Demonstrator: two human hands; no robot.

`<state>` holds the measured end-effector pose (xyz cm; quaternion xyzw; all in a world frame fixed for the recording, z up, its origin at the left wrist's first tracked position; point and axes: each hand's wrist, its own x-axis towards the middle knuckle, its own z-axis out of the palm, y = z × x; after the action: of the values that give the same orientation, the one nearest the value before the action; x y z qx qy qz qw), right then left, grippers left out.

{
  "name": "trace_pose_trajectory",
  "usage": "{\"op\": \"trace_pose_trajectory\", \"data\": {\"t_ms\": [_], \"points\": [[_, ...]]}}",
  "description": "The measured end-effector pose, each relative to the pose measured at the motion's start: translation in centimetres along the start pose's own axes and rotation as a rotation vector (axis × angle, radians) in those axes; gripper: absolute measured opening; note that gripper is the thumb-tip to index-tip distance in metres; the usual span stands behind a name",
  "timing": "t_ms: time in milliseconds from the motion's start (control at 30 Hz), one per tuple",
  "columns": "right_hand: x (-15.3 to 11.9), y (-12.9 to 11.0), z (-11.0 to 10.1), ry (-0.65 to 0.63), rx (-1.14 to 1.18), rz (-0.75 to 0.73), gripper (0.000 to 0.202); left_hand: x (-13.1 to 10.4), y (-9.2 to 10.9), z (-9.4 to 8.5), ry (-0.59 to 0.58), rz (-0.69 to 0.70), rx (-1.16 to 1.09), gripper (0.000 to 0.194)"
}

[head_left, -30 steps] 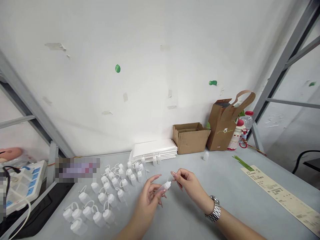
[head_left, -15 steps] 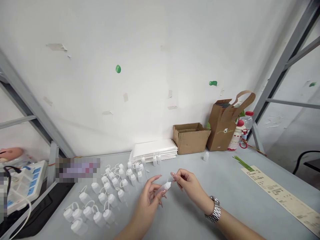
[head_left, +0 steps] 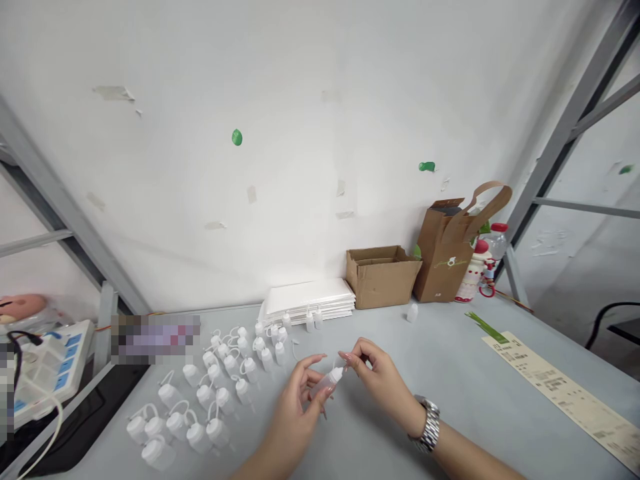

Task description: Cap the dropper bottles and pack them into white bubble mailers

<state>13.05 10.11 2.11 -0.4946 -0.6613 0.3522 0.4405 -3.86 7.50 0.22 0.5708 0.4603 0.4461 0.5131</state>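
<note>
- Fingers (head_left: 311, 361) of the left hand (head_left: 296, 408) hold a small, translucent white plastic bottle (head_left: 326, 381) above the grey desk (head_left: 460, 393).
- Its long axis slants up rightward, white nozzle (head_left: 338, 373) toward the nearer right hand (head_left: 384, 379).
- Right forearm angled in, fingertips (head_left: 352, 361) drawn together beside the nozzle; whether they grip anything, I cannot tell.

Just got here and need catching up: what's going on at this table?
A person's left hand holds a small translucent white plastic bottle at a tilt. The right hand is close to the bottle's white pointed tip; whether it grips anything there is too small to tell. Similar white bottles, many with thin loops, stand grouped on the grey table to the left.
</note>
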Motion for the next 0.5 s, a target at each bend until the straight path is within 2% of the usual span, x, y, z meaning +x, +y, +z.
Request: {"op": "trace_pose_trajectory", "data": {"t_ms": [500], "points": [[-0.28,0.35,0.7,-0.009,-0.05,-0.008,0.034,0.04,-0.43,0.02,-0.023,-0.004,0.021,0.038]]}}
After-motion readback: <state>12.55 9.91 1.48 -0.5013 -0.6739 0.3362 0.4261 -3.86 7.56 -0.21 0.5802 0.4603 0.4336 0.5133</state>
